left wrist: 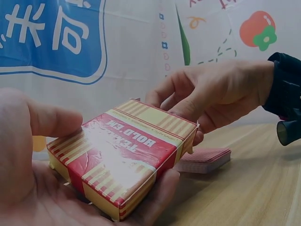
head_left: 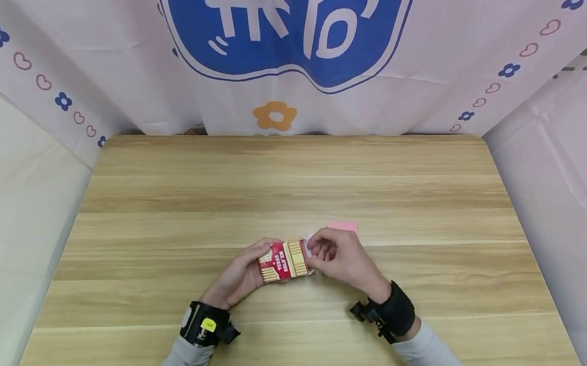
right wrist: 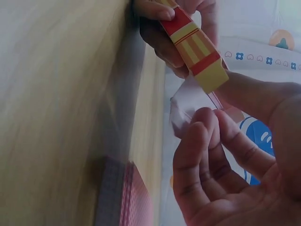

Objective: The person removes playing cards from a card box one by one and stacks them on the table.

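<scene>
My left hand (head_left: 242, 272) grips a red and yellow striped playing card box (head_left: 285, 260), printed with "Texas Hold'em". In the left wrist view the box (left wrist: 122, 153) lies tilted across the palm, with the thumb along one side and fingers along the other. At its far end my right hand (head_left: 344, 258) has thumb and fingertips pinched together on the end flap. A whitish flap (right wrist: 186, 103) sticks out there in the right wrist view. The box's inside is hidden. Just beyond the right hand, a stack of playing cards (left wrist: 204, 160) with pink-red patterned backs lies on the table.
The wooden table (head_left: 165, 194) has a printed curtain (head_left: 123, 72) hanging along its back edge. White cloth also borders its left and right sides. Each wrist wears a black strap with a small camera, the right one (head_left: 392, 313) close over the tabletop.
</scene>
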Demonstrator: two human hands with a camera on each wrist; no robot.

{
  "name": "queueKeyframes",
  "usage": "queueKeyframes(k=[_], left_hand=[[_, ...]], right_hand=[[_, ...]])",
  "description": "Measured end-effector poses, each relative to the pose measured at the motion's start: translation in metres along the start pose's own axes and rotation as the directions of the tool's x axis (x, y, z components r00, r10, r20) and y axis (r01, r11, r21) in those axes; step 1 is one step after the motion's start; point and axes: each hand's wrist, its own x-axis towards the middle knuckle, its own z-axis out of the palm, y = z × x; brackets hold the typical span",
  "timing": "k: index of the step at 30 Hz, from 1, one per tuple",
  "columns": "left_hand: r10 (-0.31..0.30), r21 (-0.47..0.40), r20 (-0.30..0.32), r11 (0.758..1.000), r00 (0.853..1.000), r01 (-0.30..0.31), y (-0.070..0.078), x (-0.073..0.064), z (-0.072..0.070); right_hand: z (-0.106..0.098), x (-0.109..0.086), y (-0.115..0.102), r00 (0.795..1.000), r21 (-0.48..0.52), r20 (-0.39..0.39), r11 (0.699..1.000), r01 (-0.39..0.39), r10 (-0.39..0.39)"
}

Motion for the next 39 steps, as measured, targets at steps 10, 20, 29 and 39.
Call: queueKeyframes(k=[10, 20, 29, 39], left_hand=[[0.005, 0.007, 0.002, 1.000, 1.000, -0.005, -0.001, 0.001, 0.000], [0.002, -0.009, -0.020, 1.000, 1.000, -0.002, -0.001, 0.001, 0.000], [-0.002, -0.050, -0.037, 0.999, 0.999, 0.000, -0.001, 0.001, 0.000], [-0.006, -0.066, -0.065, 0.998, 0.998, 0.002, -0.001, 0.002, 0.001]], right_hand=[[0.000, 0.001, 0.002, 0.999, -0.021, 0.018, 0.999, -0.041, 0.041], [-0.006, 0.001, 0.005, 0.998, -0.008, 0.041, 0.999, -0.054, 0.054], [-0.019, 0.001, 0.001, 0.992, -0.001, 0.018, 0.992, -0.125, 0.125], [-0.030, 0.001, 0.002, 0.986, -0.010, -0.019, 0.986, -0.165, 0.165]])
